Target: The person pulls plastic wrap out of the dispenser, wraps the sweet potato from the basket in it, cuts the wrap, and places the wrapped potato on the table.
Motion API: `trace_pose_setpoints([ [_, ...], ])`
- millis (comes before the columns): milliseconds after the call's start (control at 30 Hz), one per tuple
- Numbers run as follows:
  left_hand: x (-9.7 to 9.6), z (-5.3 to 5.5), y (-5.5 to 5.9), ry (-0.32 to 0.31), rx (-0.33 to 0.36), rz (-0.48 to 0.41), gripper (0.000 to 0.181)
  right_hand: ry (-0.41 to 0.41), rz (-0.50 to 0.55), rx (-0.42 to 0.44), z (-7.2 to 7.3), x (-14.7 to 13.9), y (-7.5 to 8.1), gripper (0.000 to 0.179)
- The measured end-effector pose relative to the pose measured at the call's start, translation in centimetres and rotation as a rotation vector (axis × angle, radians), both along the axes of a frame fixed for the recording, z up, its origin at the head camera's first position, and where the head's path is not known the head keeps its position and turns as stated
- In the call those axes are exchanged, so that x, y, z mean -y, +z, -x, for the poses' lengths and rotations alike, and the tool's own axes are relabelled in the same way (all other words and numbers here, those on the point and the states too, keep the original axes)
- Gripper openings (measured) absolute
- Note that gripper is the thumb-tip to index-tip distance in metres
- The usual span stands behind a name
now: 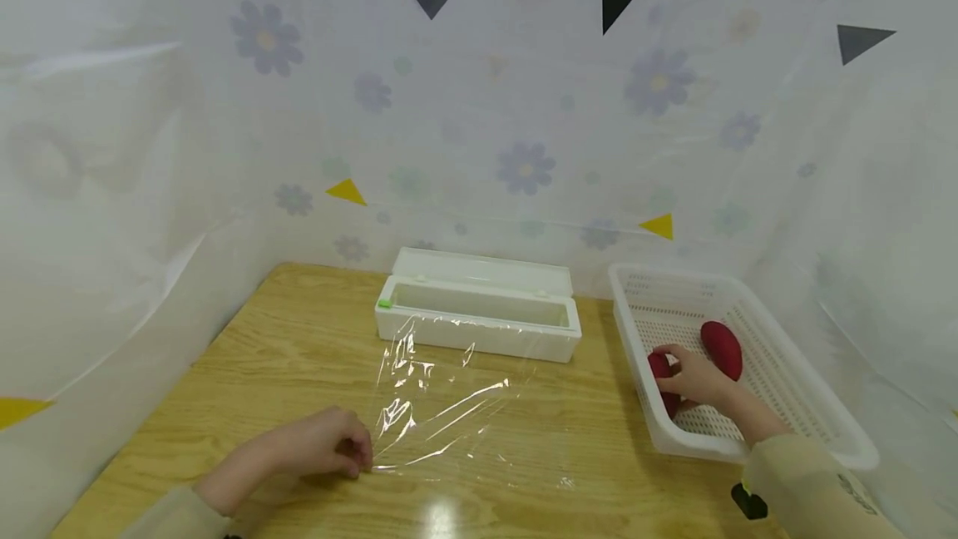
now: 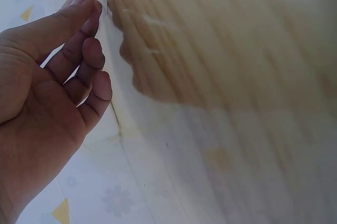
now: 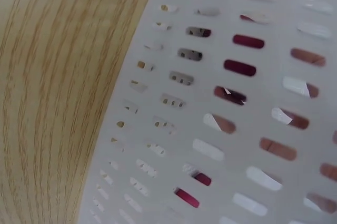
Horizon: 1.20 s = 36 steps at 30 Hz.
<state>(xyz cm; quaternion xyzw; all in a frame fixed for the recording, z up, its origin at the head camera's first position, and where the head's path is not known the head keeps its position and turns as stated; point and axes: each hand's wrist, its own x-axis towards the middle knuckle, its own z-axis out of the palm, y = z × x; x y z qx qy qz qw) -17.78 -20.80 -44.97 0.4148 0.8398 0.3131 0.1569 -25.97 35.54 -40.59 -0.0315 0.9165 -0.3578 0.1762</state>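
My left hand (image 1: 325, 442) is low over the wooden table, thumb and forefinger pinching the near-left corner of a clear sheet of cling film (image 1: 449, 418). In the left wrist view the thumb meets the forefinger while the other fingers (image 2: 93, 55) are loosely bent. The film stretches back to a long white dispenser box (image 1: 479, 339) with its lid raised. Inside a white basket on the right, my right hand (image 1: 696, 379) grips a dark red, smooth oval object (image 1: 660, 366). Through the basket's slots, the right wrist view gives only glimpses of that red object (image 3: 240, 68) and the fingers.
Another dark red oval object (image 1: 722, 349) lies in the white slotted basket (image 1: 703, 442), just beyond the right hand. A green slider (image 1: 385, 304) sits at the box's left end. Flower-patterned sheeting (image 1: 464, 106) encloses the wooden table (image 1: 299, 339) at the back and sides.
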Motion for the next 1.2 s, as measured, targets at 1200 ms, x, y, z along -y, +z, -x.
trace_pose_setpoints([
  [1200,0.0,0.0,-0.1,0.000,-0.043,-0.017,0.009,0.058,0.013,-0.215,-1.0,0.9,7.2,0.085],
])
